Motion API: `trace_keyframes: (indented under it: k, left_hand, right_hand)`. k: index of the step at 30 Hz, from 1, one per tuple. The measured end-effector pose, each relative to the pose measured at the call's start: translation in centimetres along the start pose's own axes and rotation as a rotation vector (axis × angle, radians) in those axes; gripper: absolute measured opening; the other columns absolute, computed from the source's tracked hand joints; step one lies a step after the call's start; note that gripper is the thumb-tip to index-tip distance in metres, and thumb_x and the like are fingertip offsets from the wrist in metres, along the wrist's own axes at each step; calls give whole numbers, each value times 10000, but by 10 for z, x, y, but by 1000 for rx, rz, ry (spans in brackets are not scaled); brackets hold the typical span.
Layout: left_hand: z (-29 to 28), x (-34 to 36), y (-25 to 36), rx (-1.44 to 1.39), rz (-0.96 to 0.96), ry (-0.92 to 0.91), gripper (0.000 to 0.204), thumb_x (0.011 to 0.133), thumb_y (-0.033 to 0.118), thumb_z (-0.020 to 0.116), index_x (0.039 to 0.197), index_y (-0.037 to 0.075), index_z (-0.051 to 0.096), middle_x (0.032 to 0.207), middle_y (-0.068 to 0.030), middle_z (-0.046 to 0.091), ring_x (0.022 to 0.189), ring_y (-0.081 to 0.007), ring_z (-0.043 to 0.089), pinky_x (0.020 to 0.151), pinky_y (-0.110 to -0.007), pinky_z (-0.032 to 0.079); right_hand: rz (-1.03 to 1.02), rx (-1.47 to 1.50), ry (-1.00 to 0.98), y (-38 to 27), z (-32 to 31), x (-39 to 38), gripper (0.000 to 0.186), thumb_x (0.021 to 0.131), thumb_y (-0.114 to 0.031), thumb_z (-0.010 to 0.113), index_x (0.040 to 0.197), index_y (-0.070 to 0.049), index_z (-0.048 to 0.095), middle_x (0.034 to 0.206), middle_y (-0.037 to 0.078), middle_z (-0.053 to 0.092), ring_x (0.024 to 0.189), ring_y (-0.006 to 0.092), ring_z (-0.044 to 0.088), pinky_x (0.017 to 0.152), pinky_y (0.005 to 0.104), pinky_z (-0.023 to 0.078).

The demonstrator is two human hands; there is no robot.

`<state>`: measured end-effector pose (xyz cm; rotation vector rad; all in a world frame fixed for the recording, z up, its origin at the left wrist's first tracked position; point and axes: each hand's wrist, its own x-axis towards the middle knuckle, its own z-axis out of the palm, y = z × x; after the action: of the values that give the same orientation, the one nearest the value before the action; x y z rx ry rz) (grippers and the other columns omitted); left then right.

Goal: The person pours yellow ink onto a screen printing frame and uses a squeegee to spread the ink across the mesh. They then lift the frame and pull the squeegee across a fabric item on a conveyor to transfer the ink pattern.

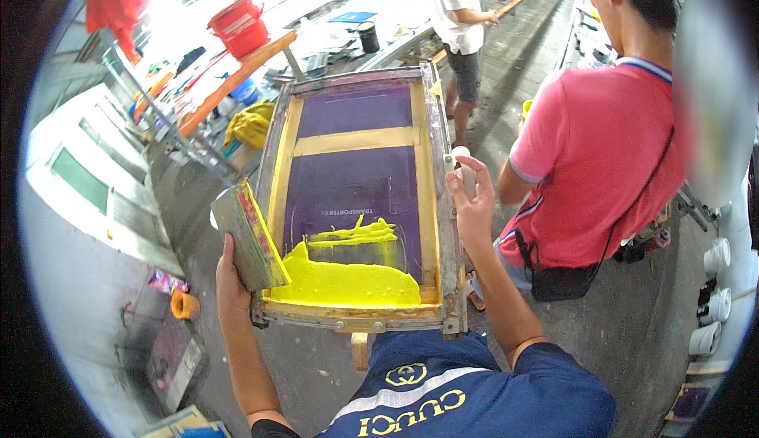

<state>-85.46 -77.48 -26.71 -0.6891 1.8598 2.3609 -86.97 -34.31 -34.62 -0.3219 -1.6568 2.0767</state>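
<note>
A screen-printing frame (432,201) tilts in front of me, with a dark purple mesh (348,181) and a tan tape strip across it. Bright yellow ink (348,280) pools at the mesh's near end, with a thinner smear just above it. My left hand (231,280) is closed around a squeegee (247,236), whose yellow-smeared edge rests over the frame's left side near the ink. At the frame's right rail, my right hand (474,201) has its thumb and fingers curled at a white knob (461,152); part of that grip is hidden.
A person in a red shirt (593,169) stands close at the right. Another in a white shirt (457,11) is farther ahead by a long table. A red bucket (239,27) sits beyond an orange rail (237,82) at the left. White tubs (715,307) line the right wall.
</note>
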Motion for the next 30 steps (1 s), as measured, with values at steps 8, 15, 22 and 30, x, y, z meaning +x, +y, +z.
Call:
trace_keyframes:
  k: [8,15,22,30]
  left_hand:
    - [-3,33,-22,30,45,-73,594,1012,480,637,1383,22,570,1258,-93,685,1123,-224,675,992,-401,538]
    - [-32,55,-24,-60,-29,-228,616,1002,491,649,1420,48,559,1284,-78,674,1147,-220,658,1021,-400,516]
    - [-42,75,-32,-131,-47,-419,573,982,479,680,1365,57,616,1202,-76,715,1036,-198,705,915,-368,567]
    - [-44,107,-44,-235,-47,-716,605,988,479,668,1401,49,568,1276,-117,693,1116,-242,699,988,-424,563]
  right_hand:
    - [-133,-53,209,-2,-17,-57,251,979,-41,677,1221,-86,631,936,-51,539,820,27,508,733,187,439]
    - [-146,-35,302,-6,-17,-78,252,978,-46,672,1225,-38,623,1047,-17,600,867,33,532,776,203,455]
    - [-283,18,288,-32,-7,-101,281,975,-64,693,1247,-52,624,1055,-17,607,723,-2,484,567,159,385]
    - [-432,-133,329,-58,1,-112,377,918,-122,766,1256,-55,612,822,23,657,599,57,515,522,227,399]
